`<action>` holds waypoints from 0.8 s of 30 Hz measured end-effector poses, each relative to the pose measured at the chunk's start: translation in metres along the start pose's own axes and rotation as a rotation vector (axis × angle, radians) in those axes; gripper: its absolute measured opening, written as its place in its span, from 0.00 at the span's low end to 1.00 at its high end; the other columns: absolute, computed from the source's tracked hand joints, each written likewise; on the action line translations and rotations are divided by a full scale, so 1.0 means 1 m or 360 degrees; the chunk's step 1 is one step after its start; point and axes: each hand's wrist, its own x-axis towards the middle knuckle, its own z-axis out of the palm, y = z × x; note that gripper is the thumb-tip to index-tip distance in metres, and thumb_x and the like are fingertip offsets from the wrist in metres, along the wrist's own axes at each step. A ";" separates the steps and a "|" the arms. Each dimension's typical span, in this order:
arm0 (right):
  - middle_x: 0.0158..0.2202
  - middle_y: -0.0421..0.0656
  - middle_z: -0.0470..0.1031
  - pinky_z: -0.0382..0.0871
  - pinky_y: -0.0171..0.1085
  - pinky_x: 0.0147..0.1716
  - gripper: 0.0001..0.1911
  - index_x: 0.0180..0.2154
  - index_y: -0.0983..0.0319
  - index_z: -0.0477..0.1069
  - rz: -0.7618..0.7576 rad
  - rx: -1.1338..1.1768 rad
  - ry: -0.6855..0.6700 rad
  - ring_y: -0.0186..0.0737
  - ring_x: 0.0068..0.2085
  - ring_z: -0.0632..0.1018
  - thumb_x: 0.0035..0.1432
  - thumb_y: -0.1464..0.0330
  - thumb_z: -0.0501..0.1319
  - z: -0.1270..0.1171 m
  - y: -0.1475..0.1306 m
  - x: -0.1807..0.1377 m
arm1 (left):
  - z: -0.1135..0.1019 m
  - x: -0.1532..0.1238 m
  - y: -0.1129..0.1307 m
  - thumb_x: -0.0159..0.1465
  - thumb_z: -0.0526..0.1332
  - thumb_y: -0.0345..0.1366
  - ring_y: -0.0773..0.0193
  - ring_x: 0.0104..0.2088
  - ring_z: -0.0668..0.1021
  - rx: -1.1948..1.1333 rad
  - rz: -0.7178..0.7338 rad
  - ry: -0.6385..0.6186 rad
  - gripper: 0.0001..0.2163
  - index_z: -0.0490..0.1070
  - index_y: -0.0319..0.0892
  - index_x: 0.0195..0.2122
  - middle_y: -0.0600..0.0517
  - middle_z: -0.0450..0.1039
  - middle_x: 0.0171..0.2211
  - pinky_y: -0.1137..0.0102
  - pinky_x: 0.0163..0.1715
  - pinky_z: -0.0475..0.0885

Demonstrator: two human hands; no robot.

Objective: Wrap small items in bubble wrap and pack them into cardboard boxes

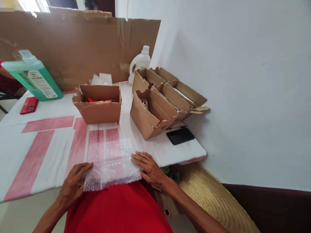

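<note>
Two hands [151,168], one bubble-wrap sheet [111,165], two smartphones [180,136], two plastic jugs [40,79], one separate cardboard box [100,113], at least three clustered boxes [149,116].

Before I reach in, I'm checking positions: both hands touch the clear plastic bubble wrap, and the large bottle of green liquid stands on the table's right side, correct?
No: the head view shows the large bottle of green liquid on the left side of the white-and-pink table. The left hand and right hand do touch the clear bubble wrap.

The bottom edge crops the red clothing [116,210] near the bubble wrap [110,166].
</note>
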 end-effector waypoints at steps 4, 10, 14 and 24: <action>0.58 0.47 0.77 0.65 0.51 0.59 0.18 0.57 0.59 0.72 0.0070 0.0152 0.0363 0.47 0.62 0.72 0.68 0.72 0.56 0.011 0.000 0.006 | 0.002 0.011 -0.004 0.67 0.56 0.32 0.61 0.47 0.81 -0.0148 -0.0117 0.0050 0.16 0.74 0.47 0.54 0.48 0.77 0.47 0.67 0.48 0.78; 0.49 0.44 0.82 0.69 0.50 0.55 0.12 0.48 0.57 0.76 0.0245 0.0375 0.0693 0.46 0.54 0.77 0.69 0.72 0.55 0.020 -0.009 0.014 | 0.002 0.008 -0.005 0.66 0.57 0.35 0.62 0.44 0.82 -0.0240 -0.0255 0.0098 0.12 0.78 0.48 0.47 0.50 0.78 0.44 0.69 0.45 0.78; 0.41 0.45 0.81 0.71 0.49 0.52 0.07 0.42 0.58 0.75 0.0445 0.0397 0.0819 0.47 0.49 0.76 0.70 0.69 0.58 0.021 -0.022 0.019 | 0.006 0.004 0.009 0.67 0.58 0.40 0.61 0.42 0.81 -0.0169 -0.0380 0.0188 0.10 0.78 0.46 0.42 0.50 0.77 0.42 0.67 0.45 0.77; 0.37 0.44 0.73 0.66 0.44 0.44 0.08 0.34 0.60 0.68 0.0809 0.0032 0.1002 0.44 0.42 0.71 0.69 0.70 0.59 0.034 -0.040 0.039 | 0.026 0.017 0.033 0.68 0.59 0.44 0.59 0.39 0.78 0.0142 -0.0550 0.0470 0.11 0.72 0.44 0.33 0.51 0.74 0.36 0.64 0.39 0.72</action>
